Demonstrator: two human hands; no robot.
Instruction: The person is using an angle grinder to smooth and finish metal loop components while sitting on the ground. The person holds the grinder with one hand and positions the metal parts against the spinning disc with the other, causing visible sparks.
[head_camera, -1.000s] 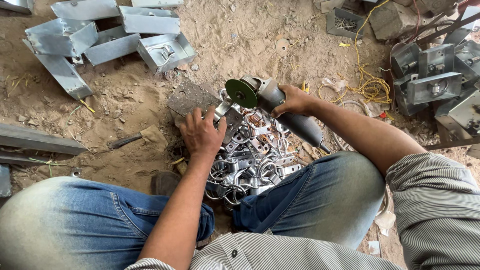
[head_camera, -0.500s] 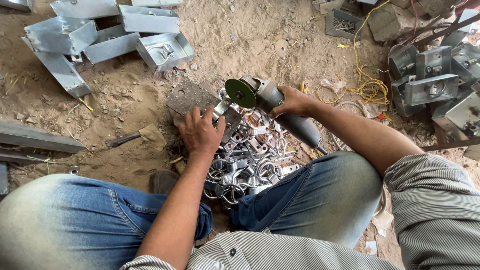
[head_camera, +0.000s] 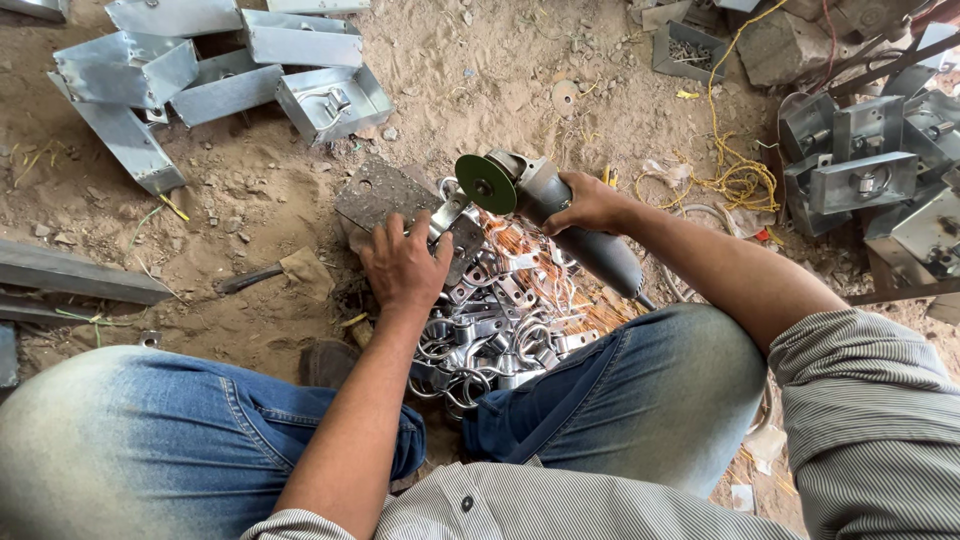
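My right hand grips a grey angle grinder with a green disc. The disc touches a small metal bracket, and orange sparks spray down over a pile of silver metal clamps between my knees. My left hand presses that bracket down against a flat dark metal plate on the sandy ground. Both my legs in blue jeans frame the pile.
Folded galvanised sheet-metal boxes lie at the top left. More metal boxes are stacked at the right. A yellow cord tangles near them. A small hammer lies left of my left hand. A steel bar lies at the far left.
Sparks now fly from the disc onto the clamp pile. Both hands stay in almost the same place.
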